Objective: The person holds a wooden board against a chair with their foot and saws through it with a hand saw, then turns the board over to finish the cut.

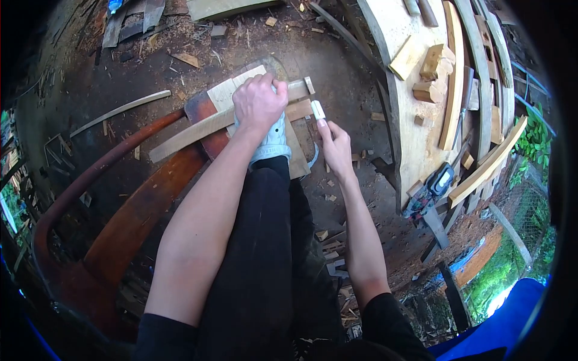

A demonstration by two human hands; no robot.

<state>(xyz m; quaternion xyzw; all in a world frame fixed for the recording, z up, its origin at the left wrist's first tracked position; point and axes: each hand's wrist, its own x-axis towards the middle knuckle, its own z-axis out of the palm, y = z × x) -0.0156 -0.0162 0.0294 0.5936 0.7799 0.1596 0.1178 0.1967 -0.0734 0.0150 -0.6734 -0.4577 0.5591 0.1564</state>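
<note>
My left hand [259,103] is closed over a curved wooden strip [195,133], pressing down just above my foot in a light-blue clog [272,144]. The strip slants from lower left to upper right under the hand. In my right hand [335,144] is a small white handle-like piece [318,110], with the thumb along it; its exact kind is not clear. It is beside the right end of a short brown wooden piece [299,109]. Under the clog lies a pale board [298,153]. My palm and clog hide part of the wood.
A red-brown wooden chair [135,207] with a curved arm stands at left. On the right, a workbench [406,135] bears wooden blocks [435,63], a mallet-like tool [465,90] and a dark device [442,178]. Wood offcuts [186,59] and shavings litter the floor.
</note>
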